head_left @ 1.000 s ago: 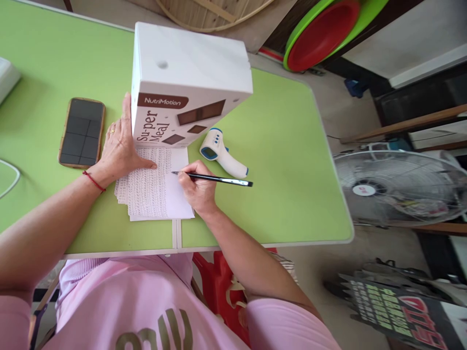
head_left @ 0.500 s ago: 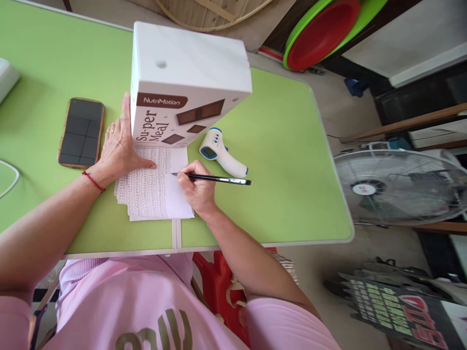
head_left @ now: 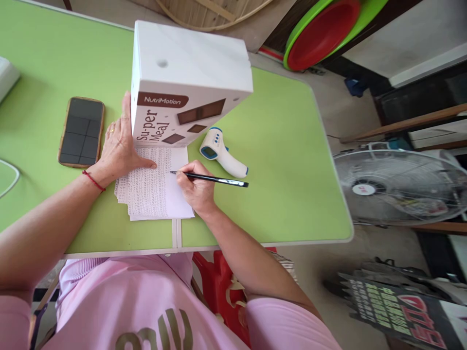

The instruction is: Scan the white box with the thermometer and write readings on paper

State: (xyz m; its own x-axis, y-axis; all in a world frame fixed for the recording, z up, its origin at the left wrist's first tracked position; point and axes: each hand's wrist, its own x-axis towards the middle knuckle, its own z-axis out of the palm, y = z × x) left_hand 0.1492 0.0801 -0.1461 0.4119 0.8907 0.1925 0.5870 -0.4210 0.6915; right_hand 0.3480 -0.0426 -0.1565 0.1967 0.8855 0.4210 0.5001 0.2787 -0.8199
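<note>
Between the fingers and thumb of my right hand [head_left: 197, 187] is a black pen [head_left: 222, 181], its tip at the edge of the handwriting on the top sheet. That sheet lies on a small stack of white paper [head_left: 179, 204], covered with dense written lines on its left part and blank on its right. My left hand [head_left: 118, 148] rests flat with fingers spread, the thumb on the paper and the fingers along the left side of a white NutriMotion box [head_left: 193, 63]. The box stands at the far edge of the paper and hides what is behind it.
A phone [head_left: 80, 131] lies left of my left hand. A white and blue infrared thermometer [head_left: 223, 153] is just beyond my right hand. All lie on the green table [head_left: 292, 194]. A fan [head_left: 397, 187] stands past the table's right edge.
The pen and my right fingers have shifted very slightly to the left, and the pen's back end has dipped a little. My left hand has stayed in place.
</note>
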